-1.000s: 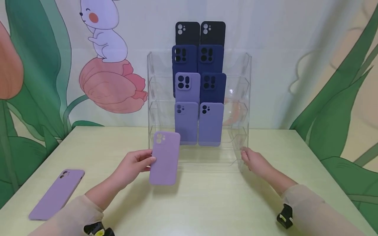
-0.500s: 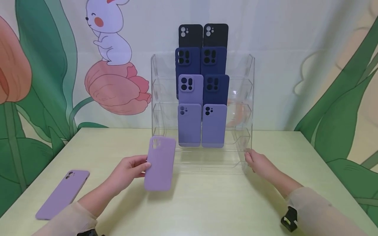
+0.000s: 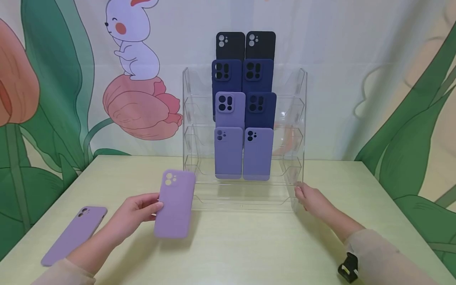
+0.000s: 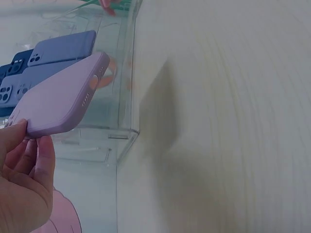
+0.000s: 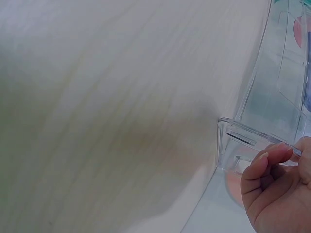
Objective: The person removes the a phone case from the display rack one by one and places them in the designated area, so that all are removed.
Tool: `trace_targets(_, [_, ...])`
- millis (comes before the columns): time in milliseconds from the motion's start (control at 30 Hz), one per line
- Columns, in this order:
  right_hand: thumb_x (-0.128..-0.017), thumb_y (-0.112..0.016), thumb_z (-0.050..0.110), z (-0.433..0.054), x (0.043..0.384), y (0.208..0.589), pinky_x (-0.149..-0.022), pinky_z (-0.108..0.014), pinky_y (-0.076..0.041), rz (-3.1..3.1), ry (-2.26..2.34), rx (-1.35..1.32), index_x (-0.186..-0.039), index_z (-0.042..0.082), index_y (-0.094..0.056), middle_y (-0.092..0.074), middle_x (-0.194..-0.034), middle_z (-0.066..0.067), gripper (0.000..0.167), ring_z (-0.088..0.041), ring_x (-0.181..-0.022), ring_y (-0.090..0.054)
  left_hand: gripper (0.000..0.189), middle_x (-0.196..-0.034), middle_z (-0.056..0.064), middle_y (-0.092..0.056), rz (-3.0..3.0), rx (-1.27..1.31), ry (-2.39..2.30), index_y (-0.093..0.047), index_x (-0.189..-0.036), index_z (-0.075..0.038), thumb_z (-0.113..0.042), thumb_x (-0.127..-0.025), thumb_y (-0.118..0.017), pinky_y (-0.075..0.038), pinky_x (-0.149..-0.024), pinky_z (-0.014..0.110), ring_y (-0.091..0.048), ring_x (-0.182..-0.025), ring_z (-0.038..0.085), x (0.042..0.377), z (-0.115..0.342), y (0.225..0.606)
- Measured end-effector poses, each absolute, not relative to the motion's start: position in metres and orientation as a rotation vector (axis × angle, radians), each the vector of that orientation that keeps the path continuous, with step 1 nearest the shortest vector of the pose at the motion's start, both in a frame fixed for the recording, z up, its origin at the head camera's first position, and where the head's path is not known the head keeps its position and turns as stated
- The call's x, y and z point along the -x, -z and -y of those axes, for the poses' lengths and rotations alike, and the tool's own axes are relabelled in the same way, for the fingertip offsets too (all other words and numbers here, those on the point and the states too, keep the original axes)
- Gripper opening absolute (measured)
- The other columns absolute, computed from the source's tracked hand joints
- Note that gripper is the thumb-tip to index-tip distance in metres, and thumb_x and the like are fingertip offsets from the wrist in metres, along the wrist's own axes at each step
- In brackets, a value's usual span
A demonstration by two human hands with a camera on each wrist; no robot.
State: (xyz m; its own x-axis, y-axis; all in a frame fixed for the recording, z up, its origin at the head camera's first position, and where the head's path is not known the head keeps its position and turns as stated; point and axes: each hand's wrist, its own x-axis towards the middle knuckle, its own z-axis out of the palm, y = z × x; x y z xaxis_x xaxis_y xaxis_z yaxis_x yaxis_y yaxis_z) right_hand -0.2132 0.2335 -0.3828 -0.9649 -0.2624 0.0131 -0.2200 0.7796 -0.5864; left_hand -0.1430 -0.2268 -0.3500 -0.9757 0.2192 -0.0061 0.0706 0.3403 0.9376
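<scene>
My left hand (image 3: 137, 213) pinches a light purple phone case (image 3: 175, 204) by its left edge, thumb on the back and fingers behind. In the left wrist view the phone case (image 4: 63, 99) is held above the table, its slotted bottom edge showing. With curled fingers and thumb, my right hand (image 3: 313, 200) grips the lower right side of a clear acrylic display rack (image 3: 242, 204). The right wrist view shows that hand (image 5: 277, 189) at the rack's edge (image 5: 257, 130). Flat on the table at the left lies another purple phone case (image 3: 76, 235), partly behind the left forearm.
On the rack's tiers stand black phone cases (image 3: 261, 45), dark blue phone cases (image 3: 258, 75) and purple phone cases (image 3: 258, 154), two to a row. The pale table (image 3: 242, 245) extends around the rack. A printed curtain (image 3: 331, 79) hangs behind.
My left hand has carried the purple phone case left and down, away from the rack's front. The right hand stays on the rack's side. The head view has shifted slightly.
</scene>
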Motion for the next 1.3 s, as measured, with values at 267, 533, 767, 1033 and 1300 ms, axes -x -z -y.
trace_targets(267, [-0.102,-0.030,0.019,-0.232,0.214,0.386,-0.048,-0.032,-0.034,-2.906,0.941,0.383,-0.134,-0.014,-0.033,-0.040,-0.058,-0.002,0.046,-0.014,-0.048,-0.036,0.049,-0.116,0.018,-0.060,-2.502,-0.226,-1.667,-0.048,-0.130,0.009,-0.022,-0.093,-0.059,-0.051,-0.080,0.030,-0.062,-0.092,0.011,0.134,0.249,0.353])
trace_targets(533, [-0.102,-0.030,0.019,-0.231,0.212,0.386,-0.048,-0.032,-0.034,-2.907,0.943,0.391,-0.134,-0.014,-0.033,-0.039,-0.058,-0.001,0.046,-0.015,-0.048,-0.036,0.051,-0.117,0.020,-0.059,-2.533,-0.191,-1.642,-0.046,-0.130,0.012,-0.021,-0.093,-0.058,-0.052,-0.078,0.030,-0.062,-0.090,0.009,0.130,0.267,0.356])
trace_targets(767, [-0.102,-0.030,0.020,-0.232,0.209,0.383,-0.049,-0.032,-0.035,-2.910,0.948,0.392,-0.134,-0.014,-0.033,-0.042,-0.061,-0.003,0.047,-0.015,-0.049,-0.038,0.052,-0.119,0.021,-0.057,-2.553,-0.137,-1.586,-0.044,-0.130,0.014,-0.022,-0.094,-0.057,-0.052,-0.078,0.030,-0.062,-0.090,0.008,0.129,0.281,0.359])
trace_targets(1033, [-0.102,-0.030,0.018,-0.231,0.210,0.382,-0.049,-0.032,-0.035,-2.923,0.943,0.397,-0.133,-0.014,-0.035,-0.041,-0.060,-0.002,0.045,-0.015,-0.048,-0.037,0.052,-0.120,0.023,-0.057,-2.580,-0.143,-1.552,-0.043,-0.130,0.014,-0.022,-0.095,-0.056,-0.052,-0.077,0.028,-0.061,-0.091,0.006,0.126,0.293,0.363])
trace_targets(1300, [-0.102,-0.030,0.018,-0.232,0.211,0.381,-0.049,-0.032,-0.036,-2.925,0.923,0.409,-0.133,-0.015,-0.034,-0.044,-0.062,-0.003,0.045,-0.014,-0.049,-0.038,0.059,-0.121,0.021,-0.057,-2.602,-0.056,-1.462,-0.042,-0.132,0.012,-0.029,-0.093,-0.058,-0.052,-0.078,0.029,-0.062,-0.095,0.010,0.120,0.305,0.364])
